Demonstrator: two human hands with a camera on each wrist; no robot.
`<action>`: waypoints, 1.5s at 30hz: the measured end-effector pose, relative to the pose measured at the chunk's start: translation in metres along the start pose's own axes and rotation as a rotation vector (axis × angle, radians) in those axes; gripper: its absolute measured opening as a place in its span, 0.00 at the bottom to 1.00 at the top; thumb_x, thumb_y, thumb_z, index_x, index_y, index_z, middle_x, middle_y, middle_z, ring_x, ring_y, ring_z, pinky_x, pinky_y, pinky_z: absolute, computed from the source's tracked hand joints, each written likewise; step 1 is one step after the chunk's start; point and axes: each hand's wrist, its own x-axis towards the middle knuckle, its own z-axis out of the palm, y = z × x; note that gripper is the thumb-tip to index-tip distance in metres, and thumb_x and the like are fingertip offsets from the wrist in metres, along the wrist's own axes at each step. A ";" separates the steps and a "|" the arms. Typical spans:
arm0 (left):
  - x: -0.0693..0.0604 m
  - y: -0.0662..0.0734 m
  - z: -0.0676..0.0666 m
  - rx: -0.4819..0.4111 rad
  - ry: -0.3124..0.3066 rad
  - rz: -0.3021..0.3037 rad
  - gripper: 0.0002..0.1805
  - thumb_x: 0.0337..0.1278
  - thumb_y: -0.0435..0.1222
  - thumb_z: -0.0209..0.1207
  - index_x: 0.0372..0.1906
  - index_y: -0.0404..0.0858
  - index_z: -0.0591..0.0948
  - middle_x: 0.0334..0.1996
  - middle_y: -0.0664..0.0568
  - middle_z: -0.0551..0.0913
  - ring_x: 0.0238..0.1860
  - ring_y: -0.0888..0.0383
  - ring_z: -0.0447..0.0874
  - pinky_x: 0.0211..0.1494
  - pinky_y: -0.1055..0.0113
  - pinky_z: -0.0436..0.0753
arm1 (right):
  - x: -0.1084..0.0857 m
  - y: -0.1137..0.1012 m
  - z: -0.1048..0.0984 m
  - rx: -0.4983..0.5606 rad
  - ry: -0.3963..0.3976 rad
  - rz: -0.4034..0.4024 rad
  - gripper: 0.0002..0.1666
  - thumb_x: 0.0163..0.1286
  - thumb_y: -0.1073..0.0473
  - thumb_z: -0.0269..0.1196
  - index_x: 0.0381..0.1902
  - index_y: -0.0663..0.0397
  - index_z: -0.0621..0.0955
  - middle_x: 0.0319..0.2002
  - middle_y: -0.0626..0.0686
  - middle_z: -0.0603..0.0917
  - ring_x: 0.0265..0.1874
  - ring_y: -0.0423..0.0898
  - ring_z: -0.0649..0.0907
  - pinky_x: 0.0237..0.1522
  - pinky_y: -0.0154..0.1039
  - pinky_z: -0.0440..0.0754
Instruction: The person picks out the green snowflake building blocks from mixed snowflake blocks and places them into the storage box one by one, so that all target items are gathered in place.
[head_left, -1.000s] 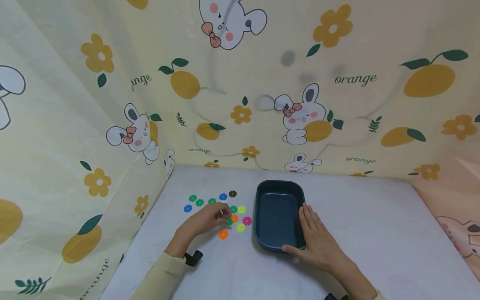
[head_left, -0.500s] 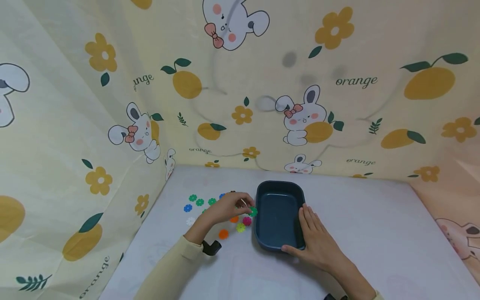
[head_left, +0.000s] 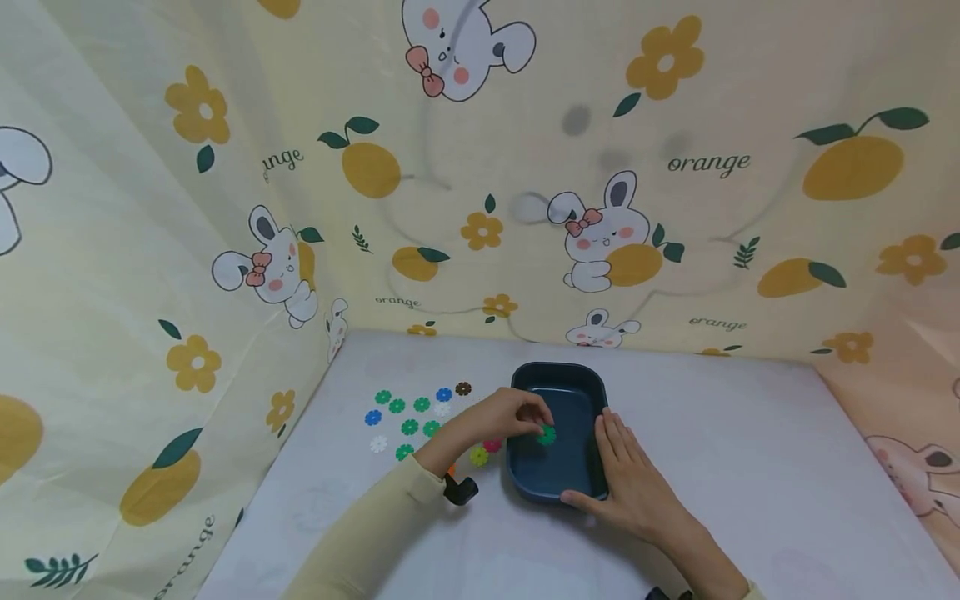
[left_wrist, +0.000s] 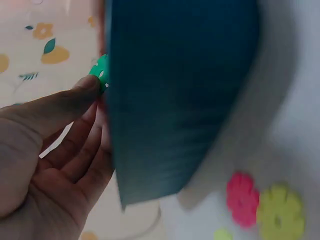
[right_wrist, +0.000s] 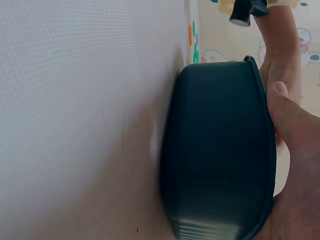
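My left hand (head_left: 506, 415) is above the dark blue rectangular tub (head_left: 577, 475), past its left rim. Between thumb and fingertips it pinches a green flower-shaped plastic disc (head_left: 548, 435). In the left wrist view the same green disc (left_wrist: 101, 71) shows at the thumb tip, partly covered by the tub's wall (left_wrist: 170, 110). My right hand (head_left: 641, 492) rests along the tub's right rim with straight fingers, its thumb at the near corner. The right wrist view shows the right thumb (right_wrist: 285, 107) against the tub's edge.
Left of the tub lie several flower discs: green (head_left: 409, 427), blue (head_left: 373, 417), white (head_left: 378, 444), brown (head_left: 463, 388) and yellow-green (head_left: 479, 457). My left forearm (head_left: 390, 517) hides part of that group. A patterned curtain (head_left: 465, 275) surrounds the table (head_left: 750, 467).
My left hand has picked up the green disc from the group and carried it right, over the tub's rim. The right hand and the tub have stayed in place.
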 end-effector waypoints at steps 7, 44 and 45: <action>0.023 0.003 0.020 0.087 -0.101 0.019 0.07 0.71 0.34 0.69 0.50 0.44 0.89 0.42 0.59 0.89 0.38 0.71 0.82 0.45 0.78 0.82 | 0.000 -0.001 -0.002 0.005 0.027 -0.021 0.77 0.62 0.15 0.63 0.83 0.72 0.56 0.85 0.68 0.51 0.84 0.66 0.53 0.79 0.66 0.60; 0.011 0.001 -0.008 0.163 0.005 0.010 0.09 0.76 0.39 0.66 0.53 0.43 0.87 0.43 0.59 0.86 0.41 0.67 0.80 0.46 0.74 0.81 | 0.001 0.000 0.001 0.005 -0.010 -0.001 0.78 0.61 0.14 0.63 0.84 0.70 0.55 0.86 0.67 0.49 0.85 0.64 0.51 0.81 0.65 0.57; 0.007 -0.001 -0.013 0.144 0.022 -0.002 0.09 0.76 0.39 0.66 0.54 0.42 0.87 0.43 0.59 0.86 0.41 0.65 0.81 0.47 0.73 0.82 | 0.001 0.001 0.001 0.004 -0.008 0.000 0.79 0.61 0.14 0.63 0.84 0.70 0.55 0.86 0.67 0.50 0.85 0.64 0.51 0.80 0.65 0.57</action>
